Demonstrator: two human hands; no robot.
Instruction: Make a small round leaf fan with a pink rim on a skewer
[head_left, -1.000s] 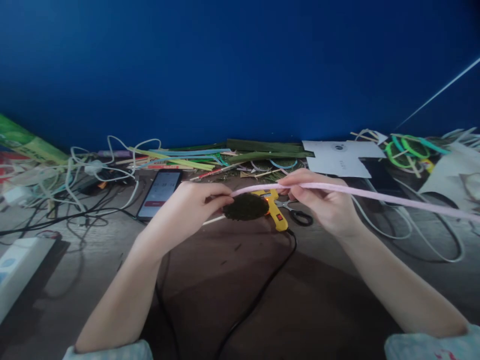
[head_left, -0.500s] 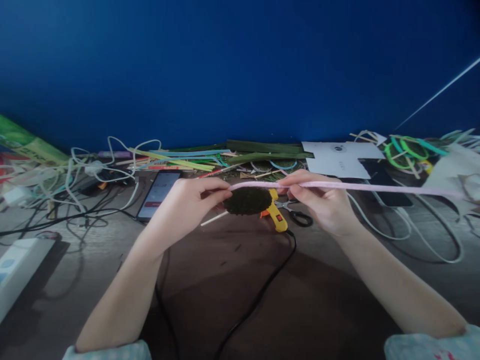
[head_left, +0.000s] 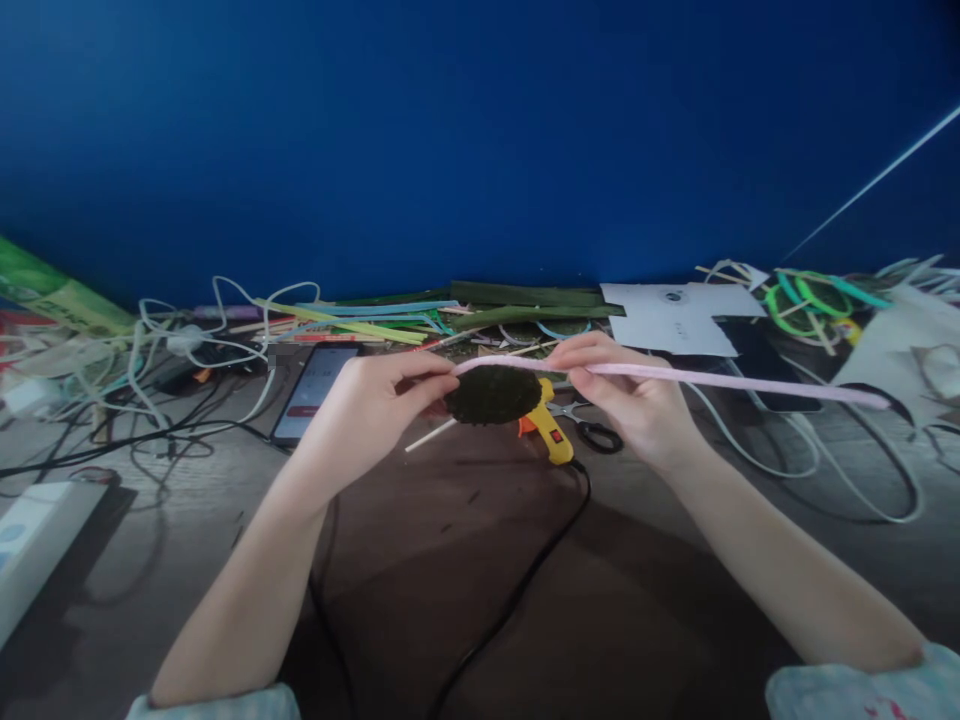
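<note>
A pink pipe cleaner [head_left: 720,379] stretches between my hands and runs on past the right one. My left hand [head_left: 390,405] pinches its left end beside a dark green oval piece [head_left: 495,394]. Along the upper edge of that piece the pipe cleaner bends in a low arch. My right hand [head_left: 626,395] grips the pipe cleaner between thumb and fingers. Behind the green piece lies a yellow glue gun [head_left: 552,430], partly hidden. Scissors [head_left: 596,434] with black handles rest next to it. A thin pale stick [head_left: 431,435] shows below the left fingers.
A phone [head_left: 315,395] lies left of my left hand, near tangled cables [head_left: 161,370] and a white power strip [head_left: 45,545]. Coloured strips [head_left: 352,325] and white paper [head_left: 675,318] line the back. Another phone [head_left: 780,398] is at right, with green-rimmed glasses [head_left: 810,305] behind it.
The pipe cleaner now arches more between my hands, and its free right end has dipped. My right hand has shifted slightly left.
</note>
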